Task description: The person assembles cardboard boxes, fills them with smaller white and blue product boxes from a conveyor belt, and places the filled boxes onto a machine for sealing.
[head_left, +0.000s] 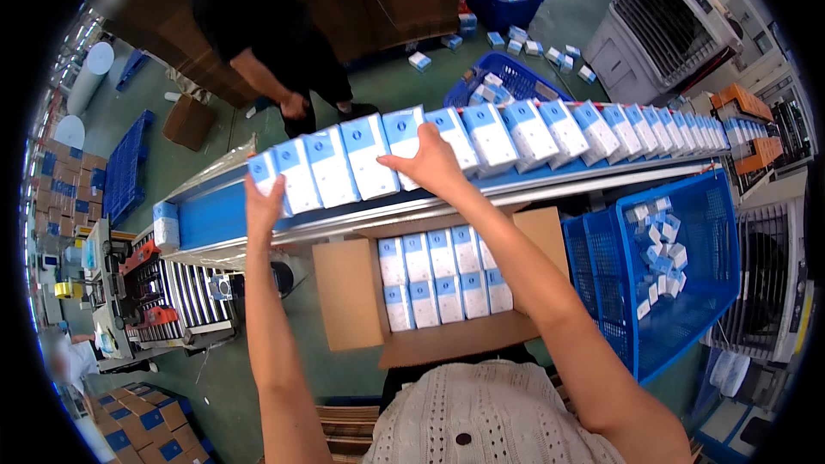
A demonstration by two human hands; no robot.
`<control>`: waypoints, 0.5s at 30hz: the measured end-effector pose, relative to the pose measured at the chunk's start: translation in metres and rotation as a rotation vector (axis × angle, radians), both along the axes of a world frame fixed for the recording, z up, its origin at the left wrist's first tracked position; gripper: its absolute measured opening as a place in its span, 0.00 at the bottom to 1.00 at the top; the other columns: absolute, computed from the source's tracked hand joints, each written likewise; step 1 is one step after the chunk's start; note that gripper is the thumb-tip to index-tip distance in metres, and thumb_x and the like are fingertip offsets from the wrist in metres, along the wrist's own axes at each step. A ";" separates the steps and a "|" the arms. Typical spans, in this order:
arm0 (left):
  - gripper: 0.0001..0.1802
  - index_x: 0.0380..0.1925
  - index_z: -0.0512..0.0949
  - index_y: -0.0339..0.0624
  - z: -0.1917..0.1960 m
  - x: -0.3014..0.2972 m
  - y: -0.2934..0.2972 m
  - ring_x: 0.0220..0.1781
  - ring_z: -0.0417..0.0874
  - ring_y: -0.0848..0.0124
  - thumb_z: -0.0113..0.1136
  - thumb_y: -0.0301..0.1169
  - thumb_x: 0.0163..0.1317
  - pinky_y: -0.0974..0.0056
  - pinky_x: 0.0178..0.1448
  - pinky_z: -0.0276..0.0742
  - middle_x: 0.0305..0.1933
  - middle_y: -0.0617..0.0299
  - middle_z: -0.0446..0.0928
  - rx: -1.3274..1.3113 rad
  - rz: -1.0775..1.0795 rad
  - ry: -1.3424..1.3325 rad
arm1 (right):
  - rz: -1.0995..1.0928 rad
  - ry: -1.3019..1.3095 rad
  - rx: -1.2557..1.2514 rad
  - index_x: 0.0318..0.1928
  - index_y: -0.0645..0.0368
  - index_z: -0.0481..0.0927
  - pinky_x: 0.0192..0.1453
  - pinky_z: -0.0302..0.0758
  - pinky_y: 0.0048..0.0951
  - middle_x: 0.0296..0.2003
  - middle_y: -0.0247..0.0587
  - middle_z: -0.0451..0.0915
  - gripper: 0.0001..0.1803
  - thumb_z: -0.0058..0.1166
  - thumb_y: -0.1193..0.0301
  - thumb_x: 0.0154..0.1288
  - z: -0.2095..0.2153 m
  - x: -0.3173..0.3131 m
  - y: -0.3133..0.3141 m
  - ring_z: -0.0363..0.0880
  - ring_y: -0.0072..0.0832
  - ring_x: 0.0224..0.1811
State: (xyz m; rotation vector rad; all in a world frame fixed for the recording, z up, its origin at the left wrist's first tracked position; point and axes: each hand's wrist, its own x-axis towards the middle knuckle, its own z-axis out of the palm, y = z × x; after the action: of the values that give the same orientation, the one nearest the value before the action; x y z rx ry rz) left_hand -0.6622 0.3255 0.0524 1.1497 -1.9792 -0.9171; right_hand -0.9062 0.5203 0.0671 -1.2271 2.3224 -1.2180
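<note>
A row of white and blue packs (pixel 327 174) stands side by side along the blue conveyor belt (pixel 210 213). My left hand (pixel 264 208) presses against the left end pack of the row. My right hand (pixel 427 163) grips farther along, its thumb and fingers around a pack several places to the right. Between them the packs are held together as a block, slightly tilted. Just below the conveyor, an open cardboard carton (pixel 345 299) holds two rows of the same packs, with its flaps folded out.
A single pack (pixel 166 225) sits at the belt's left end. To the right stands a blue plastic crate (pixel 718 266) with loose packs. Beyond the conveyor are a blue basket (pixel 528 77), scattered packs (pixel 517 34) and a person in black (pixel 258 17). A roller conveyor (pixel 196 292) lies left.
</note>
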 end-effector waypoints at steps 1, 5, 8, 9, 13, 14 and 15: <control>0.34 0.54 0.58 0.32 0.016 -0.007 0.020 0.47 0.73 0.63 0.61 0.36 0.50 0.64 0.52 0.68 0.47 0.48 0.71 0.055 0.033 0.029 | 0.039 -0.007 0.010 0.44 0.77 0.65 0.47 0.70 0.39 0.44 0.63 0.68 0.43 0.63 0.48 0.41 0.021 -0.003 0.023 0.71 0.51 0.43; 0.39 0.57 0.55 0.34 0.050 -0.001 0.127 0.48 0.72 0.62 0.61 0.34 0.46 0.64 0.53 0.67 0.48 0.47 0.70 -0.198 0.042 0.073 | -0.140 0.188 -0.109 0.45 0.68 0.67 0.47 0.70 0.38 0.41 0.51 0.71 0.38 0.68 0.56 0.37 0.045 0.007 0.132 0.73 0.43 0.42; 0.42 0.59 0.52 0.34 0.030 0.013 0.225 0.48 0.73 0.58 0.62 0.38 0.47 0.62 0.53 0.68 0.48 0.44 0.70 -0.022 -0.012 -0.089 | -0.095 -0.068 -0.047 0.45 0.67 0.68 0.48 0.70 0.38 0.42 0.52 0.69 0.36 0.66 0.55 0.39 0.018 0.021 0.221 0.72 0.44 0.44; 0.45 0.59 0.50 0.32 0.013 0.021 0.247 0.49 0.73 0.56 0.62 0.43 0.47 0.61 0.53 0.68 0.48 0.44 0.70 0.065 -0.035 -0.204 | -0.091 -0.185 0.015 0.42 0.67 0.70 0.49 0.69 0.39 0.43 0.55 0.67 0.34 0.63 0.52 0.42 0.001 0.029 0.247 0.70 0.46 0.46; 0.28 0.47 0.66 0.34 -0.091 0.040 0.260 0.33 0.79 0.52 0.59 0.40 0.50 0.55 0.34 0.74 0.29 0.45 0.77 0.099 -0.635 -1.172 | 0.302 0.141 0.538 0.34 0.67 0.70 0.42 0.72 0.41 0.38 0.59 0.67 0.26 0.58 0.54 0.48 -0.111 0.038 0.304 0.72 0.51 0.39; 0.16 0.35 0.71 0.36 -0.099 0.041 0.262 0.28 0.79 0.57 0.56 0.37 0.53 0.55 0.30 0.73 0.24 0.50 0.77 -0.093 -0.647 -1.138 | 0.311 0.133 0.552 0.34 0.67 0.70 0.41 0.71 0.42 0.38 0.58 0.67 0.25 0.58 0.56 0.49 -0.109 0.038 0.297 0.72 0.51 0.39; 0.15 0.34 0.72 0.37 -0.105 0.044 0.259 0.27 0.79 0.57 0.56 0.37 0.53 0.55 0.30 0.73 0.24 0.51 0.77 -0.114 -0.678 -1.140 | 0.319 0.124 0.565 0.34 0.67 0.69 0.41 0.71 0.43 0.37 0.57 0.67 0.23 0.57 0.58 0.49 -0.107 0.038 0.290 0.72 0.51 0.39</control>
State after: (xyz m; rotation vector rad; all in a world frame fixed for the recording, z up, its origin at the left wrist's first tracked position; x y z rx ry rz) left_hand -0.6183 0.5841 -0.0523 1.0188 -3.4292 -0.3978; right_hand -0.8677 0.8104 -0.0399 -1.4000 2.2066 -0.3524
